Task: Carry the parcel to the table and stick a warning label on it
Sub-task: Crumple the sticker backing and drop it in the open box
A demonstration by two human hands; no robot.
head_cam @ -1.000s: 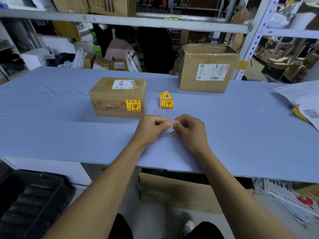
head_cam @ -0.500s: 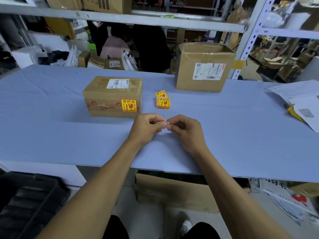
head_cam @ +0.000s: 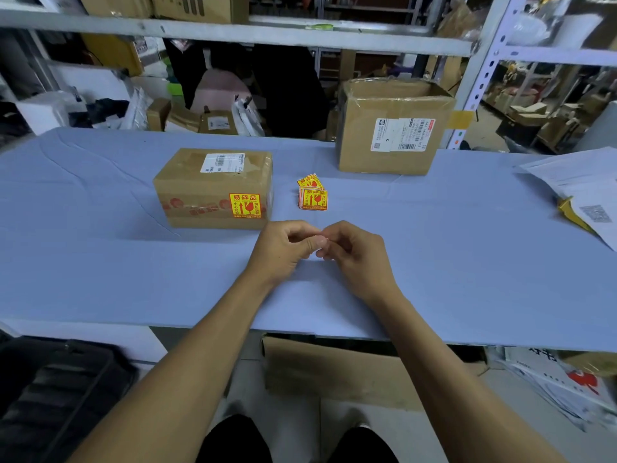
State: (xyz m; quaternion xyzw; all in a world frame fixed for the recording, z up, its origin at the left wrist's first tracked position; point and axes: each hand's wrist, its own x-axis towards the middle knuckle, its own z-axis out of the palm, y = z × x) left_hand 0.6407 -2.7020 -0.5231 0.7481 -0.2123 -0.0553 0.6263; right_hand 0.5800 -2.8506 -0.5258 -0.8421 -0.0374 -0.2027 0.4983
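Observation:
A brown cardboard parcel lies on the blue table, left of centre. A yellow and red warning label is stuck on its front face, and a white shipping label sits on top. A small stack of the same warning labels lies just right of the parcel. My left hand and my right hand meet in front of the parcel, fingertips pinched together on a tiny scrap of white backing paper that is mostly hidden.
A bigger cardboard box stands at the table's back right. White papers and a yellow envelope lie at the right edge. Shelving posts rise behind. Under the table sit a flattened carton and a black case.
The white backing paper, plainly seen between my fingers a second ago, is now crumpled small and almost hidden. Both hands stayed in place in front of the parcel.

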